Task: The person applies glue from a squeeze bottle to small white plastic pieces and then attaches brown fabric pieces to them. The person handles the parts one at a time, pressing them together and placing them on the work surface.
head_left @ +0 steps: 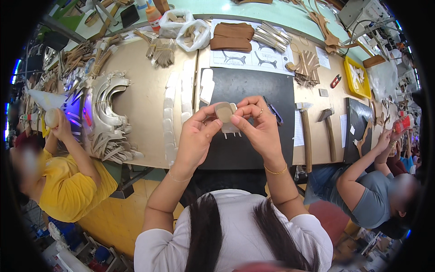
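Above the black mat [253, 86], a small rounded beige-grey piece [225, 113] is held up between both hands. My left hand [199, 133] pinches its left edge with thumb and fingers. My right hand [257, 124] closes on its right side, near a pale tab. Thin white prongs show just below the piece; whether they belong to it I cannot tell. Left of my hands lie overlapping rows of pale rounded pieces [168, 113]. A few more white pieces [207, 86] rest at the mat's left edge. A dark pen-like tool [273, 111] lies beside my right hand.
Two hammers [307, 136] lie to the right, near a yellow tray [358, 77] of pale parts. Brown strips [232, 36] and plastic bags [192, 35] stand at the back. Curved silvery pieces [111, 104] pile up at left. Co-workers sit on both sides.
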Tool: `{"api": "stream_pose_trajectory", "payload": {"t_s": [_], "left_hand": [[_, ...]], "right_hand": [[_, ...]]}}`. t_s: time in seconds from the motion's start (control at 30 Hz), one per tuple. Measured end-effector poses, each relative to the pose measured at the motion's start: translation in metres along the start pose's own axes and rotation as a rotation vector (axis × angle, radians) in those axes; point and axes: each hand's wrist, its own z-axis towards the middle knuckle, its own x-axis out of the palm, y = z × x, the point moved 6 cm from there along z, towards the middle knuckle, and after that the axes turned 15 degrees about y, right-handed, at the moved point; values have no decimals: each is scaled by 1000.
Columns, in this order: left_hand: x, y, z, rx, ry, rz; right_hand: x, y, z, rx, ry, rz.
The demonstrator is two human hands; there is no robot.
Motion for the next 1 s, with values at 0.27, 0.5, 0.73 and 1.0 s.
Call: {"api": "stream_pose_trajectory", "payload": {"t_s": [0.27, 0.5, 0.73, 1.0], "left_hand": [[5, -5, -5, -17, 6, 31], [6, -7, -5, 23, 29, 75], [7, -6, -6, 26, 3, 102], [5, -6, -5, 64, -76, 117]], "right_hand": [[-1, 3, 2, -8, 6, 5], [0, -1, 2, 4, -57, 86], [1, 0, 1, -17, -80, 84], [1, 2, 0, -45, -91, 42]]}}
